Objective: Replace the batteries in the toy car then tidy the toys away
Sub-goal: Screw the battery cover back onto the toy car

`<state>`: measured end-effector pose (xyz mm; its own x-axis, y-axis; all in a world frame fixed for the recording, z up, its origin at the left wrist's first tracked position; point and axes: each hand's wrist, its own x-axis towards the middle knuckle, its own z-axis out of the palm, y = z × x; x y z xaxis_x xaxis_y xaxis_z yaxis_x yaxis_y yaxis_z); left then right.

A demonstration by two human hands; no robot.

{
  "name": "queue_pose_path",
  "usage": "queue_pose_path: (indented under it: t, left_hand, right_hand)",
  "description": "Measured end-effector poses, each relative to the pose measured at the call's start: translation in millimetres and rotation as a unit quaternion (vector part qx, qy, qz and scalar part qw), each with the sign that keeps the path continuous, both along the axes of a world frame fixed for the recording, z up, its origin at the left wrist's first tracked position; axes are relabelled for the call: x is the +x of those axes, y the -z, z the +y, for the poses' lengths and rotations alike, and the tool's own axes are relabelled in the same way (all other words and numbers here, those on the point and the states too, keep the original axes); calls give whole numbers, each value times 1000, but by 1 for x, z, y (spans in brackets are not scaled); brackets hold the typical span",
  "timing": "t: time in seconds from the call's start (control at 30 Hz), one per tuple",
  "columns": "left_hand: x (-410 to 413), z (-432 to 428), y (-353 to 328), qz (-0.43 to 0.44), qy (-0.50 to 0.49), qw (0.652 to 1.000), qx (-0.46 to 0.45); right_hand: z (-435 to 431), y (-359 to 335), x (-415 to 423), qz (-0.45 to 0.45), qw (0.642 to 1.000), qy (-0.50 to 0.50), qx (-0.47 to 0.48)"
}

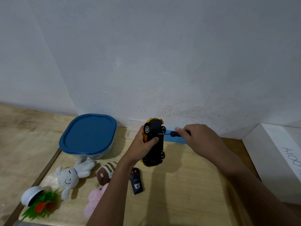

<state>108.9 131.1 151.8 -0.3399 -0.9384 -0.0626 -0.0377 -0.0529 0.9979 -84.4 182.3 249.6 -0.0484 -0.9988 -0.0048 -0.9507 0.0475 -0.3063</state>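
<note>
— Why is the toy car point(154, 142) tipped up on its side like that, above the wooden table point(187, 185)?

— Most likely so its black underside faces the screwdriver point(172, 133). The battery cover would sit there, and the shaft runs level from the right straight onto that underside, just below the upper pair of wheels.

— What is the left hand point(143, 145) doing?

— It is wrapped around the car's middle from the left, thumb pressed across the dark underside, fingers hidden behind the yellow body. A firm, closed grip, bracing the car against the push of the tool.

— And the right hand point(200, 139)?

— Closed on the screwdriver's dark handle, just right of the car, fingers curled over the top as if to twist. Whether the tip sits in a screw cannot be told.

— Where is everything else, taking the car as the mark?

— The remote control point(136, 181) lies on the table just below it. The white plush rabbit point(71, 175) and the brown plush point(104, 173) lie lower left, the pink plush point(94, 203) below those, partly behind the forearm. The blue-lidded container point(88, 134) stands to the left, lid on, presumably where the toys will go. No batteries are visible.
</note>
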Motion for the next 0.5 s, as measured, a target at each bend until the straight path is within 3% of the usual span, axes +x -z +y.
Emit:
queue_pose_path:
  t: [0.2,0.5]
  left_hand:
    - [1,0,-2,19,12,999,27]
    - [-3,2,0,32,21,999,38]
  right_hand:
    - [10,-8,3,-11,998,-31,52]
    - [4,-11,4,59,998,2,25]
